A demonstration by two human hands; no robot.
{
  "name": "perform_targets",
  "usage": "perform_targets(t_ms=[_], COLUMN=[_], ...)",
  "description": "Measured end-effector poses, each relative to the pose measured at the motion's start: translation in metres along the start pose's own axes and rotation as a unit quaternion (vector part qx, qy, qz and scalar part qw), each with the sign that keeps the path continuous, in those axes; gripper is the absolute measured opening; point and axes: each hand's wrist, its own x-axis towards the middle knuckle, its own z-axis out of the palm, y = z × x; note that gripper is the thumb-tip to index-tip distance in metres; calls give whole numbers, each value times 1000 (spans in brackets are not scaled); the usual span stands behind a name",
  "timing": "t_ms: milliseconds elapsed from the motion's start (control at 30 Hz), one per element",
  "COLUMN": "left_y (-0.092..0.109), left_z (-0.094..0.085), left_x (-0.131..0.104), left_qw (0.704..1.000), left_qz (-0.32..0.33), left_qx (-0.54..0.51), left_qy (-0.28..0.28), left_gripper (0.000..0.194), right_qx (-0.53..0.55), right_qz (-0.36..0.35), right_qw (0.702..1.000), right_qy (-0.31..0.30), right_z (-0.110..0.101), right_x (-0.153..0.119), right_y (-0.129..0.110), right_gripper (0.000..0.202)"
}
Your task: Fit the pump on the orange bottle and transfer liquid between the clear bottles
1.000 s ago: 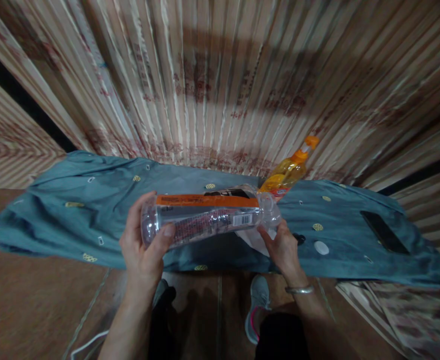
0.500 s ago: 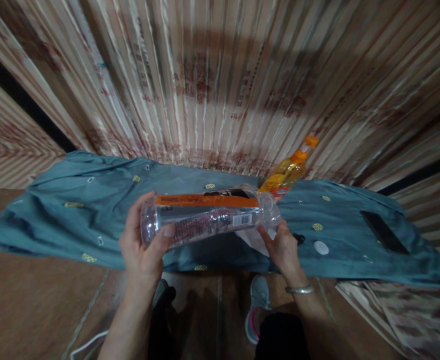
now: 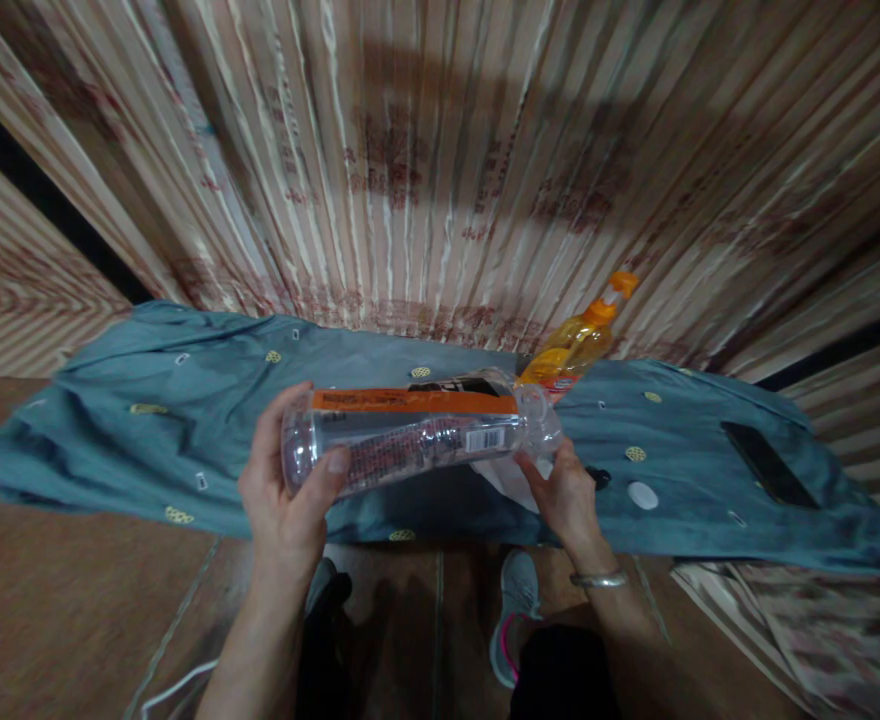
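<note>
Worn on the head, the camera is facing forward and down, near enough to be framing the left hand (image 3: 284, 505) and the right hand (image 3: 569, 497) just below mid-frame, while the striped backdrop (image 3: 440, 200) is filling the top and the floor (image 3: 72, 600) is lying along the bottom

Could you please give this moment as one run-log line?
left hand: holds clear bottle, left end; right hand: on its right end; pose: sideways over teal cloth; on cloth: orange-topped bottle, white disc, phone
</note>
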Motion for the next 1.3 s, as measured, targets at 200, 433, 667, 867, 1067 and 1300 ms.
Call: perform_targets(t_ms=[200,433,667,867,1067,1300], left_y=[0,0,0,0,1,-1], left_z=[0,-1,-1,1,2,1], left_x=[1,1,0,1,1,1], left_qw=[1000,999,999,999,998,999], left_qz=[0,7,7,10,4,5], left_qx=[-16,-34,-43,-49,-54,-31], left_qy=[7,4,6,12,14,13], left_gripper=[57,56,56,56,57,58], right_qx=[-1,-1,-1,-12,-16,-19], right_qz=[-1,0,-9,-12,-8,3], right_qw=[1000,1000,1000,1000,1000,1000], right_qy=[-3,-2,-4,-4,-9,-17], right_z=[0,0,-1,-2,-4,-6], right_x=[0,0,0,0,1,0], right_y=[0,0,0,-1,-4,-6], right_gripper=[83,80,75,74,72,60])
